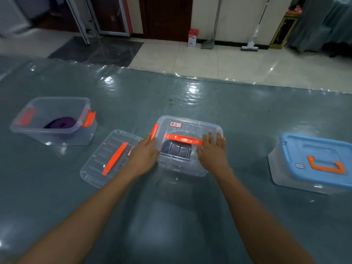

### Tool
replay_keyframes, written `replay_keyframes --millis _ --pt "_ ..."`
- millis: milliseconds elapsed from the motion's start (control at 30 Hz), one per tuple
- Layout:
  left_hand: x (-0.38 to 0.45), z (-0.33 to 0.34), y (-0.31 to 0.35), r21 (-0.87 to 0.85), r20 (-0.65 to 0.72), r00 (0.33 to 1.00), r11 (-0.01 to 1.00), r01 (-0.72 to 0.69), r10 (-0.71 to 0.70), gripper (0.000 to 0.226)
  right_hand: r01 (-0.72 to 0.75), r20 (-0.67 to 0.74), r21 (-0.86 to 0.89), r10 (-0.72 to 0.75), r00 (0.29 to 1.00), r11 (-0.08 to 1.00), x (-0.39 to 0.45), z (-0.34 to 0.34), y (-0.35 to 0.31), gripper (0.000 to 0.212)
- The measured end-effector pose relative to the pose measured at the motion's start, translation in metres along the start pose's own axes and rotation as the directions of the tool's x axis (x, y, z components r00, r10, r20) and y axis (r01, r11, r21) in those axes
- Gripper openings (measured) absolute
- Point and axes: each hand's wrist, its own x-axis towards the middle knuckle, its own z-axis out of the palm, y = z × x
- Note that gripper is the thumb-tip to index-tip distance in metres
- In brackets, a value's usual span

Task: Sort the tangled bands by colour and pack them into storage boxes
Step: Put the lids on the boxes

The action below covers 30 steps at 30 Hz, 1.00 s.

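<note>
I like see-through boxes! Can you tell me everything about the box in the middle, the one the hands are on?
The middle box is clear plastic with a clear ribbed lid on top. The lid has an orange handle across it and a small white label with red edging near the back. An orange clip sits on its left side. Something dark shows inside. It stands upright on the shiny grey table. The left hand rests on its left edge and the right hand lies flat on the lid.
</note>
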Motion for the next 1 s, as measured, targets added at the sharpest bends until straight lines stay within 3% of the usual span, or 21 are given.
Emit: replay_keyframes --millis 67,133,300,433,567,700,867,1000 --pt "-0.011 -0.005 -0.007 0.022 -0.006 1.0 0.999 -0.025 0.025 0.057 0.043 0.004 0.003 -0.043 0.999 0.999 -0.001 -0.003 -0.01 0.052" --pt "-0.026 -0.013 -0.011 0.04 -0.014 0.999 0.998 -0.047 0.047 0.044 0.122 -0.049 0.067 -0.119 0.992 0.99 -0.008 -0.007 -0.029 0.051" --pt "-0.062 -0.029 -0.039 0.134 -0.077 0.997 0.991 0.021 -0.011 0.03 0.408 -0.348 0.379 -0.28 0.895 0.831 -0.043 -0.005 -0.106 0.04" --pt "-0.083 -0.037 -0.089 0.01 -0.045 0.979 0.98 0.199 -0.199 0.036 0.47 -0.254 0.49 -0.396 0.883 0.734 -0.073 0.011 -0.161 0.04" --pt "-0.098 -0.041 -0.159 -0.093 -0.028 0.958 0.955 0.281 -0.284 0.05 0.322 0.019 0.566 -0.403 0.915 0.759 -0.075 0.051 -0.2 0.041" --pt "-0.098 -0.047 -0.23 -0.212 -0.009 0.933 0.913 0.349 -0.359 0.044 -0.03 0.266 0.62 -0.174 0.948 0.784 -0.063 0.087 -0.239 0.043" --pt "-0.076 -0.055 -0.279 -0.32 0.051 0.946 0.892 0.319 -0.32 0.044 -0.321 0.346 0.603 0.123 0.93 0.731 -0.056 0.114 -0.289 0.041" --pt "-0.064 -0.049 -0.289 -0.334 0.153 0.95 0.891 0.308 -0.272 0.05 -0.439 0.318 0.666 0.302 0.899 0.604 -0.058 0.127 -0.314 0.035"
